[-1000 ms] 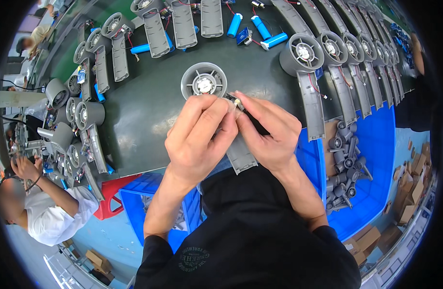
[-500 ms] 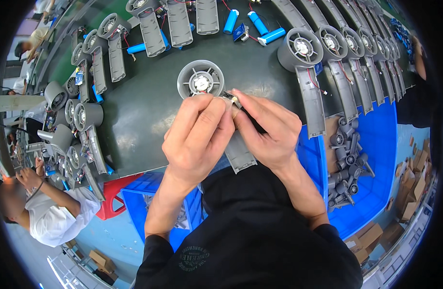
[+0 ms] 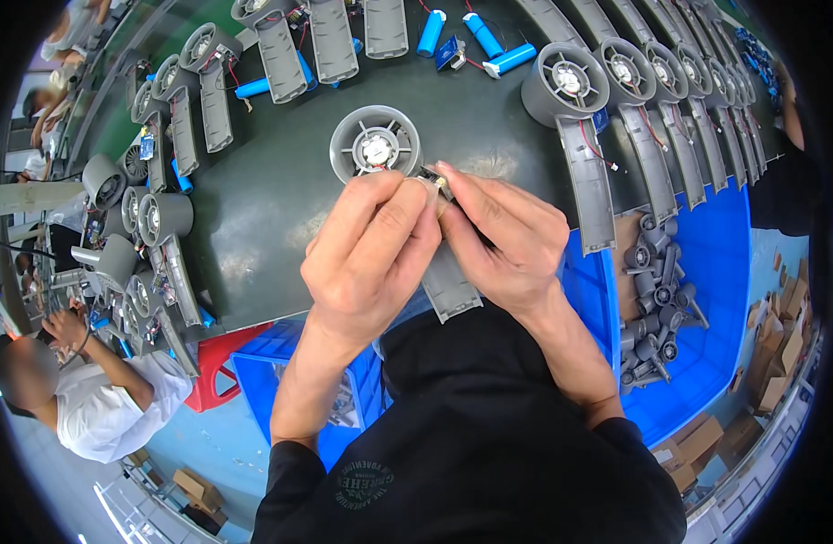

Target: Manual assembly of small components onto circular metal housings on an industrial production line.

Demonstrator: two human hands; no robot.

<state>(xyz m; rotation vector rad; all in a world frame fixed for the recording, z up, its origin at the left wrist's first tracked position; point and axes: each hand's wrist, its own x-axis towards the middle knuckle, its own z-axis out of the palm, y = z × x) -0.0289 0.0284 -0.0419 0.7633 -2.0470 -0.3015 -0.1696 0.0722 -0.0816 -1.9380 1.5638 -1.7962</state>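
A grey fan housing (image 3: 337, 152) lies on the bench in front of me, its round fan end far and its trough-like handle (image 3: 452, 292) near, running under my hands. My left hand (image 3: 367, 245) is closed, thumb and fingers pinched together over the joint between fan and handle; what sits in the pinch is hidden by the fingers. My right hand (image 3: 512, 243) grips a small dark circuit board (image 3: 429, 172) with a pale part on it between thumb and forefinger. The fingertips of both hands nearly meet there.
Similar housings stand in a row at right (image 3: 587, 195) and in groups at left (image 3: 165, 218). Blue battery cells (image 3: 510, 60) with wires lie at the back. A blue bin (image 3: 707, 363) of grey parts is below right. A co-worker (image 3: 117, 408) sits at left.
My hands keep nearly the same pose at the joint. The view has shifted slightly, and the co-worker at left has moved their head and hand.
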